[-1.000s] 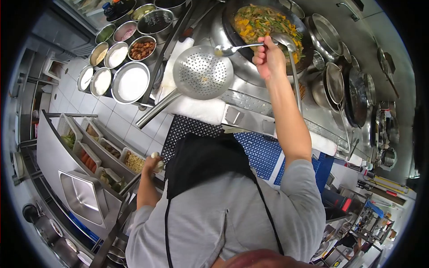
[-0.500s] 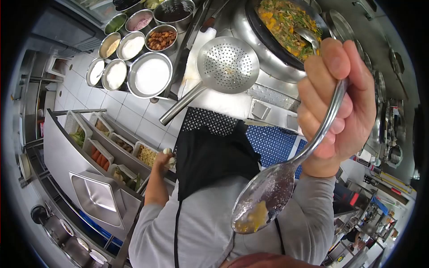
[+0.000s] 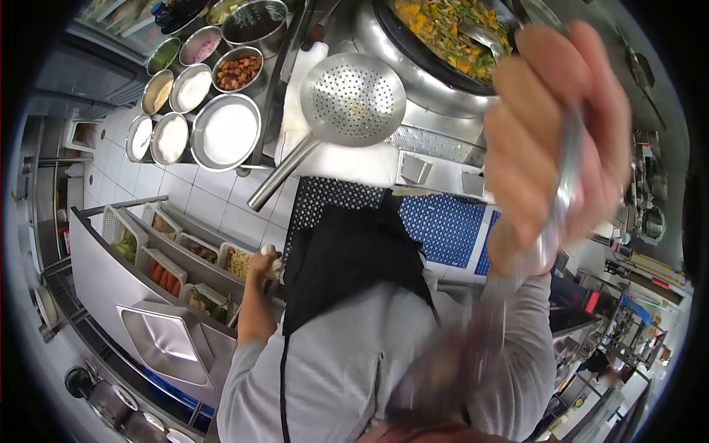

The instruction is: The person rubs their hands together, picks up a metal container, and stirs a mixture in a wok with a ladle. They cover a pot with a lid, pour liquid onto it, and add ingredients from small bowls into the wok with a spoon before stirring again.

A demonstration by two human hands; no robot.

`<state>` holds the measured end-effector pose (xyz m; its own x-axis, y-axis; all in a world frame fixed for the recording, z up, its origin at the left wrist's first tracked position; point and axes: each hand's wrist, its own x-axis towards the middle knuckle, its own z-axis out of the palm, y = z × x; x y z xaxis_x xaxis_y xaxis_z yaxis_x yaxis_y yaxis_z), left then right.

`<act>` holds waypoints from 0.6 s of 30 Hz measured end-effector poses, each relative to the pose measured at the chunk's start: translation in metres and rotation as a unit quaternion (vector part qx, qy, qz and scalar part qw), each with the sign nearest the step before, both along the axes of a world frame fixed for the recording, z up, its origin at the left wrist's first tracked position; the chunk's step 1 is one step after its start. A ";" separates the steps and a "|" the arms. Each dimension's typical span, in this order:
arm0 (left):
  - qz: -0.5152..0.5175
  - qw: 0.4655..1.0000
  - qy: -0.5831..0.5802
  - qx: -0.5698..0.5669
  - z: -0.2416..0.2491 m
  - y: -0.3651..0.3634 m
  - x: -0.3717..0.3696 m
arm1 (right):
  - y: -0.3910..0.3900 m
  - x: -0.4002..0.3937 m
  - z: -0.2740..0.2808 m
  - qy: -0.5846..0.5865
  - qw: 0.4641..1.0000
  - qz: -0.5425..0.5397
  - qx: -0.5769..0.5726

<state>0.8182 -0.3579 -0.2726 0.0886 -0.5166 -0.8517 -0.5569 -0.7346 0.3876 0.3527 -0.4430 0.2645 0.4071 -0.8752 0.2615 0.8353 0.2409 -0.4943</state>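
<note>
My right hand [image 3: 554, 140] is raised close to the camera at the right, its fingers wrapped round the handle of a large metal spoon [image 3: 458, 354]. The spoon is smeared by motion, its bowl low near my face at the bottom of the view. My left hand [image 3: 264, 262] hangs low at the left beside an open drawer, closed on something whitish that I cannot make out. Ahead, a wok [image 3: 399, 44] holds orange and green vegetables [image 3: 443, 37] with a ladle [image 3: 486, 35] in them. A perforated strainer [image 3: 353, 100] rests on a white cloth [image 3: 354, 164].
Metal bowls of white powder [image 3: 226, 131], brown pieces [image 3: 238, 72] and other ingredients stand at the upper left. The open drawer [image 3: 111, 273] holds baskets of carrots [image 3: 164, 277] and other vegetables. An empty steel pan [image 3: 164, 338] sits beside it. Pans line the right side.
The spoon's bowl has moved down toward my face, and its food is no longer distinguishable. My right hand is slightly higher and blurred. The scene ahead has shifted left and up.
</note>
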 end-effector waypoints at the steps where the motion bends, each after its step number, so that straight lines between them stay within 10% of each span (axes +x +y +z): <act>1: 0.010 1.000 0.016 -0.019 0.000 0.004 0.002 | -0.006 -0.011 -0.010 0.042 0.994 -0.092 0.051; 8: -0.006 0.999 -0.033 -0.012 -0.038 0.007 0.016 | -0.023 -0.073 -0.133 0.244 0.813 -0.476 0.230; 18: 0.100 0.992 -0.038 -0.063 0.047 0.026 -0.013 | -0.083 -0.016 -0.199 0.343 0.807 -0.451 0.166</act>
<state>0.8052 -0.3322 -0.2259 0.2609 -0.5845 -0.7683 -0.4367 -0.7813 0.4460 0.3364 -0.5258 0.0658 -0.4860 -0.8715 -0.0653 0.3022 -0.0974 -0.9483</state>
